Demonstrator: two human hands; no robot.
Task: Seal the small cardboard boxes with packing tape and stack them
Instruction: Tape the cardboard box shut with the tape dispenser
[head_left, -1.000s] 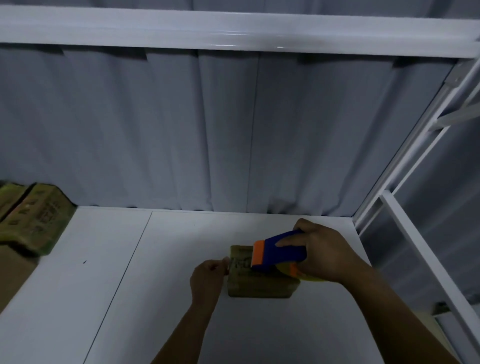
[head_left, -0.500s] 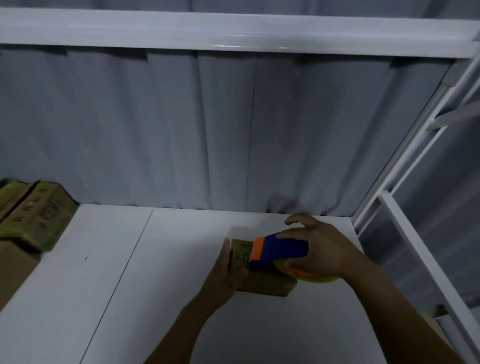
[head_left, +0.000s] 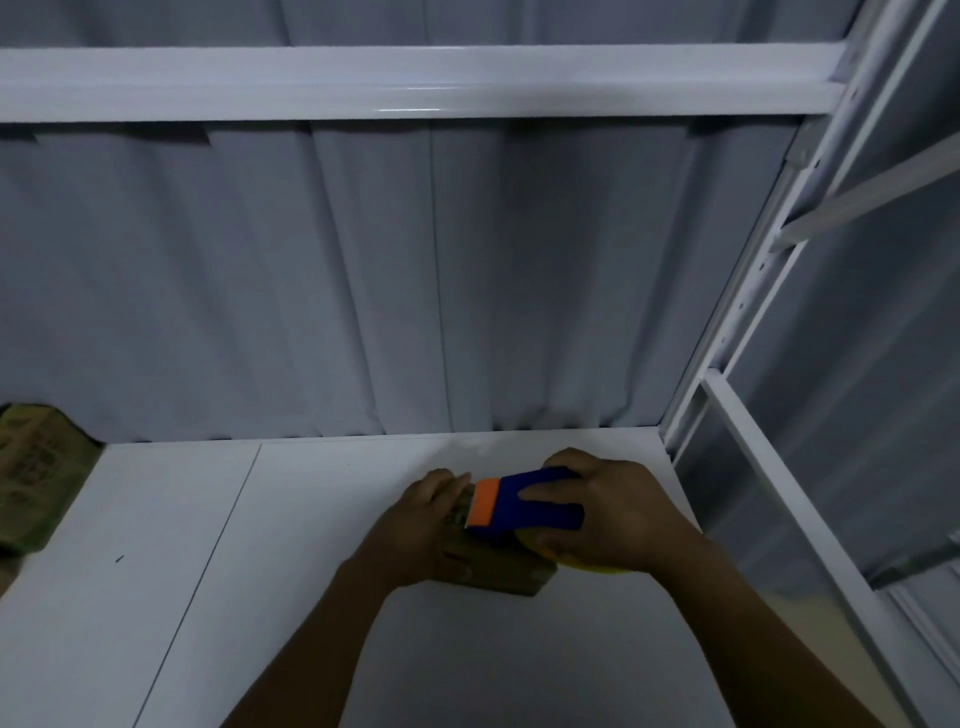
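A small brown cardboard box (head_left: 498, 569) lies on the white shelf board (head_left: 291, 597), right of centre. My left hand (head_left: 421, 525) lies over the box's left end and top, pressing it down. My right hand (head_left: 618, 519) grips a blue tape dispenser (head_left: 524, 506) with an orange front edge, held on top of the box. A yellow tape roll (head_left: 587, 567) peeks out under that hand. Most of the box's top is hidden by hands and dispenser.
Several more printed cardboard boxes (head_left: 36, 483) are stacked at the left edge. A grey curtain (head_left: 389, 286) hangs behind the shelf. White rack posts and rails (head_left: 737, 332) rise at the right, and a white beam (head_left: 415, 83) crosses overhead.
My left hand has moved from the box's left end up onto its top. The dispenser and right hand have shifted slightly left along the box. The view has tilted a little.
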